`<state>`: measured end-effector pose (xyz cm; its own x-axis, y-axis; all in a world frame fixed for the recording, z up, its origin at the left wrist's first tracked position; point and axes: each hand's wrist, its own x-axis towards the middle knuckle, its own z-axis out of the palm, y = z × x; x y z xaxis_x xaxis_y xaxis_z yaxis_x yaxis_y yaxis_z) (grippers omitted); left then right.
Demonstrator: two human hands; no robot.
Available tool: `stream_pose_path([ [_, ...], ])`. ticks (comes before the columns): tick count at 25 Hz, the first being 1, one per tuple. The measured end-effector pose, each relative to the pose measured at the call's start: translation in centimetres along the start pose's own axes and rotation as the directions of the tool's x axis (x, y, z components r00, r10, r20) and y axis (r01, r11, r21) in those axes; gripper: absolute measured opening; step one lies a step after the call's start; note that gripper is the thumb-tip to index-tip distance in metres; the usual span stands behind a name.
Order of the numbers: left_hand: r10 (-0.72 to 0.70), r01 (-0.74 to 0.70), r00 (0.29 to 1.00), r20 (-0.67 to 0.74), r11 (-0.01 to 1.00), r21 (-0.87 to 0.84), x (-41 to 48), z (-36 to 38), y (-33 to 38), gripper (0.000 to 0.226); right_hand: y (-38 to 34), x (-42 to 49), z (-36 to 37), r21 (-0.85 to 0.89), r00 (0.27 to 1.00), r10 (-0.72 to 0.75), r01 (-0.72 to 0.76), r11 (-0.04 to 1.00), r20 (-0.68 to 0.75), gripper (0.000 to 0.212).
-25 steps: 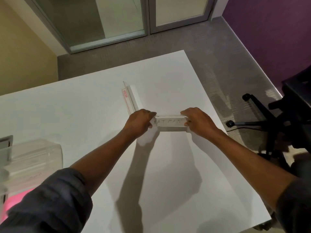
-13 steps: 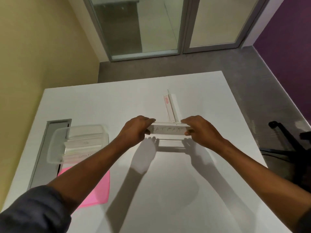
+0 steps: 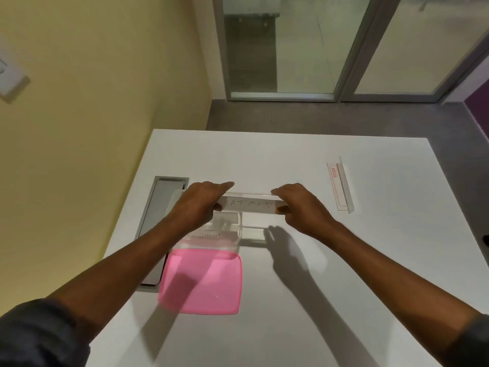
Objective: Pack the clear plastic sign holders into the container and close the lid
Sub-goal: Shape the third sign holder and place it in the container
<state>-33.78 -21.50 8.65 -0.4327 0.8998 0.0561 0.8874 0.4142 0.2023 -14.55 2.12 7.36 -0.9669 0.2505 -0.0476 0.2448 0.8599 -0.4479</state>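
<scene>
I hold a clear sign holder [image 3: 248, 203] with a card reading BATMAN in the air by its two ends. My left hand [image 3: 197, 205] pinches its left end and my right hand [image 3: 299, 207] pinches its right end. The holder hangs over the right rim of the clear container [image 3: 227, 239], which holds other sign holders, one card reading ELEPHANT. The pink lid [image 3: 203, 282] lies flat on the table just in front of the container. Another clear sign holder [image 3: 341, 185] with a red label lies on the table to the right.
The white table [image 3: 317, 274] stands against a yellow wall on the left. A grey cable hatch [image 3: 158, 205] is set into the table left of the container. Beyond the table are grey carpet and glass doors.
Both hands have lifted the BATMAN holder off the table and carried it left, to above the container. The view has turned left with them.
</scene>
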Motion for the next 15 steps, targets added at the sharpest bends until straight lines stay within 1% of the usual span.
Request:
stream_pose_path([
  [3,-0.035,0.036,0.999,0.027,0.998,-0.042,-1.4,-0.3,-4.6,0.071,-3.1,3.1,2.2,-0.012,1.000,-0.025,0.026,1.000,0.009,0.049],
  [5,-0.038,0.042,0.997,0.074,0.997,-0.057,-2.1,-0.3,-7.1,0.065,-4.7,4.8,3.7,-0.038,0.999,-0.039,0.040,0.998,0.028,0.043],
  [8,-0.012,0.013,0.993,0.120,1.000,-0.010,-2.7,0.6,-10.2,0.063,-6.6,7.2,6.0,-0.083,0.997,-0.046,0.051,0.995,0.057,0.030],
  [10,-0.002,0.000,0.990,0.140,1.000,0.019,-2.8,1.3,-11.8,0.066,-7.6,8.4,7.3,-0.135,0.996,-0.059,0.068,0.989,0.065,0.028],
  [13,0.012,-0.023,0.981,0.191,0.998,0.055,-2.6,2.4,-13.6,0.053,-8.4,9.7,9.5,-0.208,0.990,-0.100,0.120,0.971,0.104,0.034],
  [15,-0.002,-0.016,0.971,0.237,0.997,0.072,-2.4,3.1,-14.2,0.044,-8.6,10.5,10.5,-0.238,0.986,-0.098,0.128,0.963,0.136,0.030],
])
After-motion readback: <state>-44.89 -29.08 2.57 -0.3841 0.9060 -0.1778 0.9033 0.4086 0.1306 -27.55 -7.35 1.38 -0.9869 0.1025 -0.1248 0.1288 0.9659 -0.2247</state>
